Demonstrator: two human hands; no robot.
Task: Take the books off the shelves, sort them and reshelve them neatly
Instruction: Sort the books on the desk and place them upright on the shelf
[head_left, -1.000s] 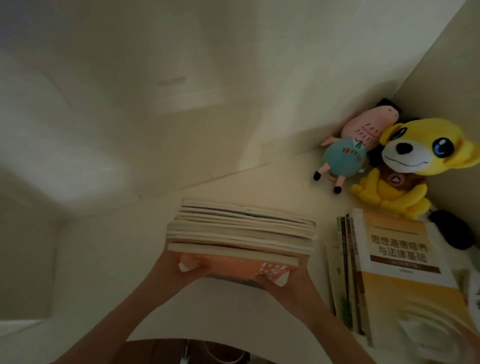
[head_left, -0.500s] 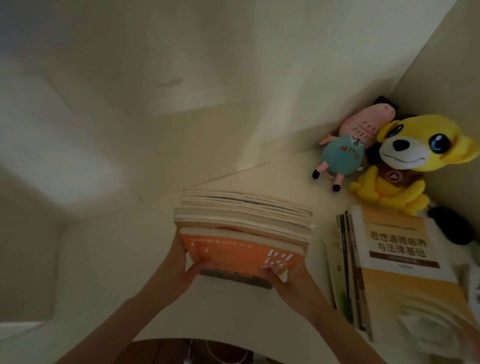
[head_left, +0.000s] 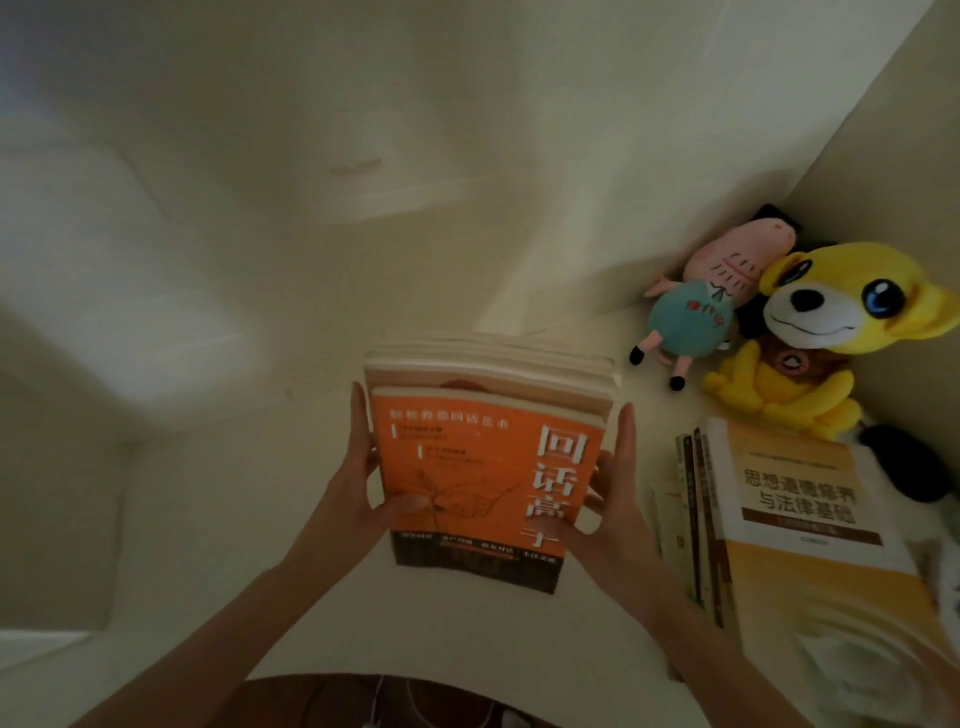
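Note:
A stack of several books (head_left: 467, 467) stands tilted up on the pale shelf (head_left: 208, 519), its orange cover with white characters facing me. My left hand (head_left: 358, 483) grips the stack's left edge, fingers along the side and thumb on the cover. My right hand (head_left: 618, 499) holds the right edge, fingers stretched up along the side and thumb on the cover's lower right. To the right, a second group of books (head_left: 795, 519) leans with a yellow-brown cover on top.
A yellow plush dog (head_left: 831, 332) and a pink pig plush in a teal dress (head_left: 696, 306) sit in the back right corner. A black soft object (head_left: 904, 467) lies behind the leaning books. The shelf's side wall (head_left: 883, 182) rises at the right.
The stack lay flat with its page edges toward me; both hands have tipped it upright, so the orange cover now faces me. My hands have shifted to its sides.

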